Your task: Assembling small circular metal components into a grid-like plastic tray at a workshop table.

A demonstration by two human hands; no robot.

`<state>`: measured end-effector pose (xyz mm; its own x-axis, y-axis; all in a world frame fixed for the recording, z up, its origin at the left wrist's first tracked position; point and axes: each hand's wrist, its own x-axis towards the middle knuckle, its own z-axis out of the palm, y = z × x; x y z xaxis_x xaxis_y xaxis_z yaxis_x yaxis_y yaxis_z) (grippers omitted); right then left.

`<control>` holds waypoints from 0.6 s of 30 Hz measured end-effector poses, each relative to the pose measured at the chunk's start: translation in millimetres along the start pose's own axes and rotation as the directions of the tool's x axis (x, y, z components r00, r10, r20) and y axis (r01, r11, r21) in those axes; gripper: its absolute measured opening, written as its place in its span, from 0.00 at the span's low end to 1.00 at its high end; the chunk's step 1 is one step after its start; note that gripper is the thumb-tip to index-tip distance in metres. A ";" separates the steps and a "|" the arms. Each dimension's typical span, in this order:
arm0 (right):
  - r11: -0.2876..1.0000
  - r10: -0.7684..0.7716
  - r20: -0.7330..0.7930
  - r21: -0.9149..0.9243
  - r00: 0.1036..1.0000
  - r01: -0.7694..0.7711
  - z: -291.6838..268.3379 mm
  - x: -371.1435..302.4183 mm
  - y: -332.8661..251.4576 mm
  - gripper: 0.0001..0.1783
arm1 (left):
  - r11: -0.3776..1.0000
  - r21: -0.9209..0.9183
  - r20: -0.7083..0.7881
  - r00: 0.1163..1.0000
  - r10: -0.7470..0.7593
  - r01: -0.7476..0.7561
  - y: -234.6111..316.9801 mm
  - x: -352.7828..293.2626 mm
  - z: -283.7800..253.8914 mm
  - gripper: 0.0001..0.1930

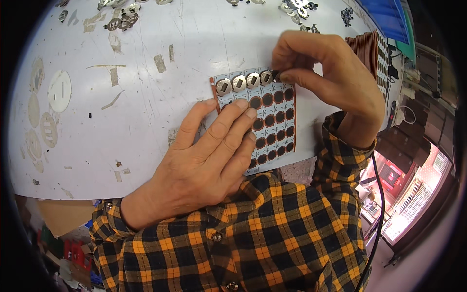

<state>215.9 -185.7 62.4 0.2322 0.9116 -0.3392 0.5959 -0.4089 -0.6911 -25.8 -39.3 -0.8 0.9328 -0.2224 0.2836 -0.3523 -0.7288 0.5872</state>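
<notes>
A light-blue circuit board panel with brown edges (212,86) lies on the table close to my body, marked with rows of dark round pads (267,99). Along its far row sit several round silver metal battery clips (224,86), each with a dark rectangular slot. My left hand (197,168) rests flat across the panel's left part, fingers spread, covering some of the pads. At the far right corner, my right hand (335,78) pinches thumb against fingers over the row's end, beside the last visible clip. Whatever sits in that pinch is mostly hidden.
Loose metal clips lie in piles at the far left (127,18) and far right (297,9) of the white table (141,97). A stack of brown-edged panels (365,51) stands right of my right hand. A black cable (378,204) hangs at the right.
</notes>
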 end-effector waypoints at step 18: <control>0.418 0.318 -0.195 0.907 0.928 0.047 87.7 -39.5 -42.3 0.12 | 0.112 -0.946 0.197 0.816 -0.544 0.303 12.1 9.3 -24.3 0.06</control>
<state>114.0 -208.1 49.1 0.5544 0.7242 -0.4101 -0.4376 -0.1655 -0.8838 -23.2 -34.5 27.4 0.9675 0.0870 -0.2375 0.1716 0.4640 0.8691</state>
